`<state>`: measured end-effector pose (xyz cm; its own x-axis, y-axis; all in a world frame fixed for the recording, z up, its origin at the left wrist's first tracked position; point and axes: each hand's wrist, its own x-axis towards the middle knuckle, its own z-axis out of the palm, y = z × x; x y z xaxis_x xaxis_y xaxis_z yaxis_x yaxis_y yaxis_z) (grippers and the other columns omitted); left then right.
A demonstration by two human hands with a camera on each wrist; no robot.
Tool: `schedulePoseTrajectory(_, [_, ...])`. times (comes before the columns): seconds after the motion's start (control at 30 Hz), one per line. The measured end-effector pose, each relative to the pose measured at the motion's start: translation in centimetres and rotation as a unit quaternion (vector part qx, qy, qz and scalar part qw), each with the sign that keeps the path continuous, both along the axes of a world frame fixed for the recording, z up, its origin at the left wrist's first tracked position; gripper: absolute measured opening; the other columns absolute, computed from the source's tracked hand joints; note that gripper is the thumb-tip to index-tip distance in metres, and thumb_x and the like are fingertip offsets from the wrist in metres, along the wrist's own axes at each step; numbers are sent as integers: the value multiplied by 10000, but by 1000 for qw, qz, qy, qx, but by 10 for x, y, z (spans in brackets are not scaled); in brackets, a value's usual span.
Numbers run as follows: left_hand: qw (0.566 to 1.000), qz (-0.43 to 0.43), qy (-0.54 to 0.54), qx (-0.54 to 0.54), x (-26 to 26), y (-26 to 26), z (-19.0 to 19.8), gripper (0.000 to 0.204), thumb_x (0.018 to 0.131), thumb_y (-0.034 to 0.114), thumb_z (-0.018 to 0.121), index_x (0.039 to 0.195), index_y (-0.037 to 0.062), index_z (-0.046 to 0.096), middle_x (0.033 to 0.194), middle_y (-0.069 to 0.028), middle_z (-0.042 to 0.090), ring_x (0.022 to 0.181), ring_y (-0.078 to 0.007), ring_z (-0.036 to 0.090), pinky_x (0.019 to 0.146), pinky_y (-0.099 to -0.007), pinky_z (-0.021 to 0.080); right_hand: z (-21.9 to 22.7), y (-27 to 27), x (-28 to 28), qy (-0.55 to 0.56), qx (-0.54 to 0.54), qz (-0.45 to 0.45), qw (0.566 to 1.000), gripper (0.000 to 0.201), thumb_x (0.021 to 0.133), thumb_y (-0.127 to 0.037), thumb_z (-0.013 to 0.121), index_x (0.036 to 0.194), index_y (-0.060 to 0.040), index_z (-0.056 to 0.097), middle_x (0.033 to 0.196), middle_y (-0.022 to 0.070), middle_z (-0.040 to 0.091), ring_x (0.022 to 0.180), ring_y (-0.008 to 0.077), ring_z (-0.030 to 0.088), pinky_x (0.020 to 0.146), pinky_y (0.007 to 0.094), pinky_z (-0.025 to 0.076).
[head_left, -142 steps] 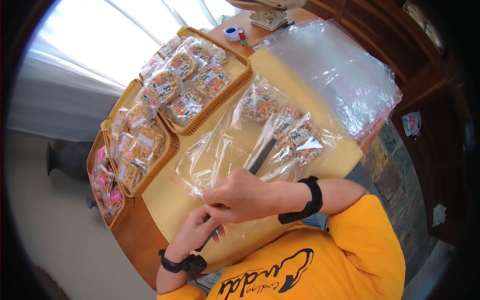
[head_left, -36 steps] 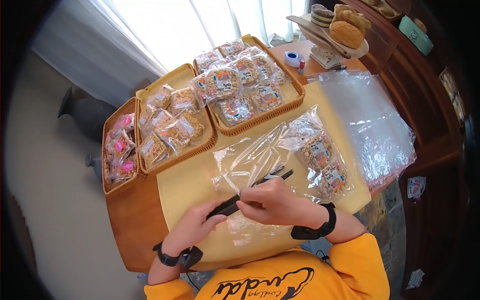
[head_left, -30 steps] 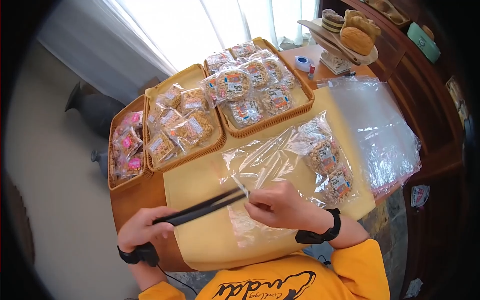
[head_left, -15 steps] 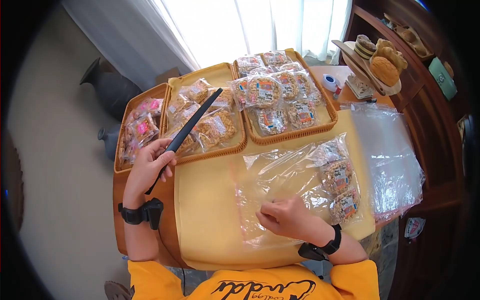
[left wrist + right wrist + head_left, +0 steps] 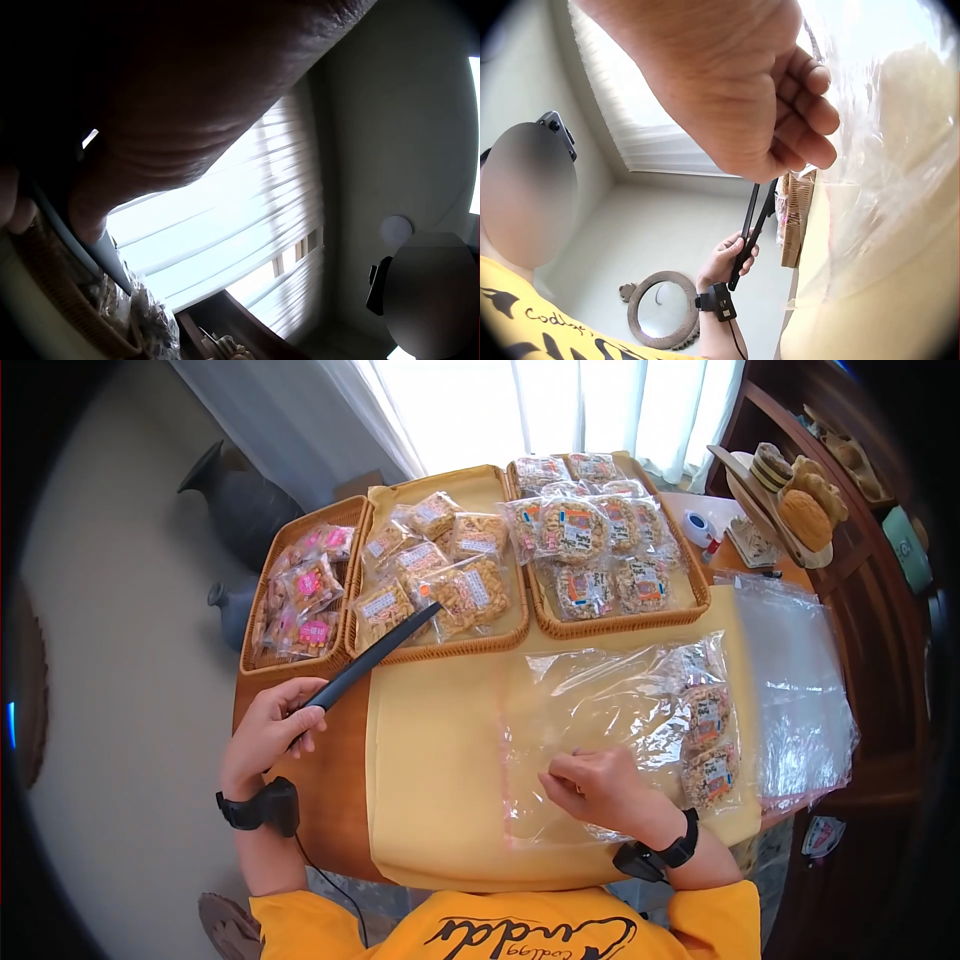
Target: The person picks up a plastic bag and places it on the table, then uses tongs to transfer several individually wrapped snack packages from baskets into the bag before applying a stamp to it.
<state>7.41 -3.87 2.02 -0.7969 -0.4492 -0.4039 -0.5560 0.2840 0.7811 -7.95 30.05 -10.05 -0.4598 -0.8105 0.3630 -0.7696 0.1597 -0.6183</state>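
Observation:
My left hand [image 5: 275,730] grips a long, thin black two-armed tool [image 5: 375,652] near one end. The tool slants up to the right, its far tip overlapping the middle basket in the head view. Seen from the right wrist, its two arms [image 5: 763,225] spread in a narrow V. My right hand [image 5: 600,790], its fingers loosely curled, is over a large clear plastic bag [image 5: 590,700]. Nothing shows between its fingers [image 5: 817,142] in the right wrist view. Several wrapped round snack cakes [image 5: 706,718] lie inside the bag's right end.
Three wicker baskets of wrapped snacks stand along the back: left [image 5: 347,600], middle [image 5: 515,640] and right [image 5: 620,628]. Stacked clear bags [image 5: 800,700] lie at the right. Behind them are a tape roll [image 5: 697,525] and a board with bread [image 5: 805,520]. Dark vases [image 5: 240,505] stand left.
My left hand has drawn the black tool away from the right hand and bag, over to the left. The bag's gathered left end now lies spread flatter. The head view has shifted.

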Motion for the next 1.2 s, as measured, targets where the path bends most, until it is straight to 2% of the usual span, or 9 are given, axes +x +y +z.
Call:
schedulePoseTrajectory(0.23, [999,-40,-11,8,-41,-6,-16,324,921,165,609,1183,-23,575,786,-23,626,563,-52,570,464,-178,431,0,0,-2,-12,0,5,1000,229,804,-136,684,651,-104,516,507,66,488,475,238,557,414,366,430])
schedulePoseTrajectory(0.27, [999,-35,-8,3,-47,-4,-19,250,920,177,620,1081,-13,607,735,-12,619,539,-50,560,456,-178,426,0,0,-2,-11,1,7,1000,229,804,-136,684,651,-104,516,507,66,488,475,238,557,414,366,430])
schedulePoseTrajectory(0.4, [998,-51,-2,-42,-62,1,-31,170,896,172,649,917,5,630,644,4,600,499,-55,548,447,-188,425,3,0,-2,-7,8,10,1000,225,808,-122,686,651,-94,528,510,60,495,468,236,554,418,354,428])
schedulePoseTrajectory(0.57, [999,1,34,-33,-47,-2,-41,163,889,156,648,903,-6,641,647,-8,614,505,-64,564,469,-196,435,4,2,-2,1,-2,4,1000,207,805,-103,696,662,-84,546,524,55,509,463,234,550,427,342,430])
schedulePoseTrajectory(0.63, [997,23,76,20,-32,-7,-44,139,900,137,631,916,-1,636,662,-23,624,499,-72,563,475,-203,444,6,2,-2,2,-11,4,1000,198,799,-101,698,666,-81,554,522,58,509,466,233,553,427,342,431])
schedulePoseTrajectory(0.8, [991,31,69,113,22,-4,-47,145,904,138,631,926,-5,642,693,-48,645,532,-82,580,511,-206,468,7,2,-3,-11,-31,-10,999,195,798,-93,702,662,-76,564,522,55,518,455,218,547,415,326,415])
schedulePoseTrajectory(0.97, [988,2,-3,153,78,13,-41,196,878,142,667,978,-26,659,724,-57,657,563,-94,596,541,-218,493,15,2,-2,-58,-76,-32,995,199,800,-76,707,656,-66,569,523,50,520,433,184,527,407,297,386])
schedulePoseTrajectory(1.17, [979,-29,-61,191,67,58,-49,175,886,84,661,1006,-42,658,733,-30,646,597,-71,574,569,-213,487,19,1,3,-67,-99,-62,991,203,792,-74,715,649,-73,571,519,49,508,432,185,521,411,298,383])
schedulePoseTrajectory(1.2, [976,-37,-72,202,60,65,-53,176,885,88,666,1002,-43,659,732,-24,641,600,-66,566,569,-211,482,20,0,3,-34,-108,-62,992,207,789,-84,719,646,-79,570,516,46,500,438,191,524,415,303,391])
